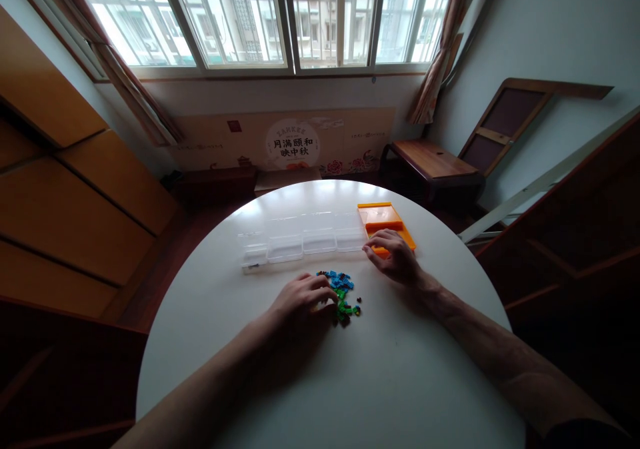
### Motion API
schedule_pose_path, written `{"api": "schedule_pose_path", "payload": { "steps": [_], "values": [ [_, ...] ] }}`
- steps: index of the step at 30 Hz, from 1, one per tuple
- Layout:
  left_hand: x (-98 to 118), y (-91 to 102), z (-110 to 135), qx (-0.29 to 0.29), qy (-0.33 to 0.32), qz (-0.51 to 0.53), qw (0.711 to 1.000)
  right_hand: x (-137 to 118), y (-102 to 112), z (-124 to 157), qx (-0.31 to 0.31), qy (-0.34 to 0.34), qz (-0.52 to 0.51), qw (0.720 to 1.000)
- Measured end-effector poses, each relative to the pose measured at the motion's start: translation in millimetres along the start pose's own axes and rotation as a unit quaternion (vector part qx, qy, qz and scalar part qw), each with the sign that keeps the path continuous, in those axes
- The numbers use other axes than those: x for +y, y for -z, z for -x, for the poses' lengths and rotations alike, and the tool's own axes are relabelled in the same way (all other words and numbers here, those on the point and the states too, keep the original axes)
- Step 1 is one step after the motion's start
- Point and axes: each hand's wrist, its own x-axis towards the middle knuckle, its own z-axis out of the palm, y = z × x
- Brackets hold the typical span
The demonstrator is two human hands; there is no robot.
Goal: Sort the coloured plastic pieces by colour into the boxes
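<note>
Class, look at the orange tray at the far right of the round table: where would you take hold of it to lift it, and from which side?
Grip the orange tray by its long right edge, coming from the right. It lies flat, so only the thin rim offers a pinch. The clear compartment box sits close along its left side, and the right hand already rests on its near end, probably blocking that approach.

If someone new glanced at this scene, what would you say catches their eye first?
Probably the heap of small blue and green pieces mid-table, with the left hand resting on its near-left edge. Next, the orange tray at the far right of the round white table, where the right hand lies on its near end. A clear compartment box sits beside the tray, to its left.
</note>
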Motion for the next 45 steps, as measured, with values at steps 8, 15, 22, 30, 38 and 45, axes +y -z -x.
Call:
{"api": "schedule_pose_path", "payload": {
  "steps": [8,15,22,30,38,45],
  "values": [
    [1.1,0.9,2.7,0.005,-0.002,0.004,1.000,-3.9,3.2,-2.0,-0.006,0.033,-0.021,0.999],
    [4.6,2.8,0.2,0.000,0.012,0.008,1.000,-33.5,5.5,-0.1,-0.125,0.194,-0.070,0.970],
    [0.1,-1.3,4.4,0.008,0.016,0.005,1.000,-48.0,-1.8,-0.4,-0.208,0.237,-0.063,0.947],
    [1.3,-0.9,4.6,-0.001,0.023,0.004,1.000,-38.8,-0.5,0.9,-0.162,0.190,-0.078,0.965],
    [5.3,2.6,1.0,0.003,0.017,0.007,1.000,-1.8,16.4,-2.3,-0.019,0.065,0.018,0.998],
    [-1.9,-2.7,5.6,-0.010,-0.017,-0.001,1.000,22.0,11.4,0.5,0.042,-0.109,0.091,0.989]
  ]
}}
